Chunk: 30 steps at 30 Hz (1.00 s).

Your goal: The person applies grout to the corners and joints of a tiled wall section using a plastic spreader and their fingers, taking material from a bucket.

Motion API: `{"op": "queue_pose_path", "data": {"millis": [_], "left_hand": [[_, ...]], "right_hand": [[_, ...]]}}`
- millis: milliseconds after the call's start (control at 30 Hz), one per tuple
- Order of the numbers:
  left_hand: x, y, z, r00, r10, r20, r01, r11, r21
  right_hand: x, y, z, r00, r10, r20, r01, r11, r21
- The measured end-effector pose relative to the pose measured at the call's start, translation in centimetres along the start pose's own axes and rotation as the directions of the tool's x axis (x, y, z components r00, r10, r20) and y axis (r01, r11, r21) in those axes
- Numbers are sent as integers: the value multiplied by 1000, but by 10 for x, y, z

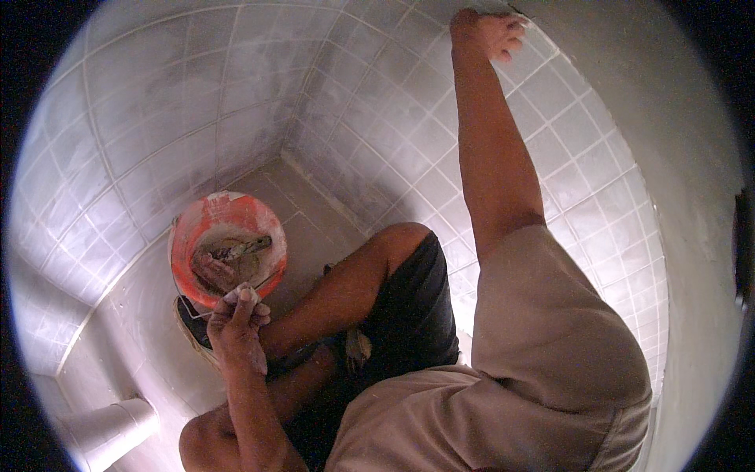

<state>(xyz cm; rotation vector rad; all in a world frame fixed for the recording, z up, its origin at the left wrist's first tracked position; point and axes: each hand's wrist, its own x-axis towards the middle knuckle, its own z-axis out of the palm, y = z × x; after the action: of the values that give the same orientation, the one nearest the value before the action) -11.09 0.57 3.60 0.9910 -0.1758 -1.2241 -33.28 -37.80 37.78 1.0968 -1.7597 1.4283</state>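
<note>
My left hand (241, 324), smeared with pale paste, is closed around the thin wire handle (191, 307) of an orange-red bucket (228, 209). The bucket stands on the floor at the left, its rim and inside caked with whitish residue. Grey material and a paste-covered tool (248, 248) lie in it, with a pinkish lump (212, 267) beside the tool. High up at the right, my right hand (493, 35) is against the top of the tiled wall (543, 102). Its fingers are curled and somewhat blurred; whatever they hold, if anything, is hidden.
Tiled walls meet in a corner (285, 153) behind the bucket. A plain wall surface (668, 94) adjoins the tiles at the right. My bent leg (338, 303) is close to the bucket, with a dark shoe (193, 322) beside it. A pale cylinder (110, 431) is at the lower left.
</note>
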Motion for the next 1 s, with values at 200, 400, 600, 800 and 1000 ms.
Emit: {"op": "queue_pose_path", "data": {"millis": [200, 400, 600, 800, 1000], "left_hand": [[-1, 2, 4, 1000, 10, -11, -10, 1000, -30], [-1, 2, 2, 999, 4, -51, -4, 1000, -5], [-1, 3, 1, 999, -17, -49, 16, 1000, -22], [9, -7, -12, 999, 29, -28, -30, 999, -13], [6, -1, 6, 997, 79, -17, -79, 997, 4]], "right_hand": [[-15, 17, 10, 985, 50, 164, -54, 998, 19], [-1, 54, -37, 996, 84, 15, -84, 995, 51], [5, -6, -7, 987, 159, -37, -156, 986, 62], [-23, -48, -21, 982, 188, 32, -189, 982, 20], [-11, -49, 8, 984, 130, 122, -125, 991, -47]]}}
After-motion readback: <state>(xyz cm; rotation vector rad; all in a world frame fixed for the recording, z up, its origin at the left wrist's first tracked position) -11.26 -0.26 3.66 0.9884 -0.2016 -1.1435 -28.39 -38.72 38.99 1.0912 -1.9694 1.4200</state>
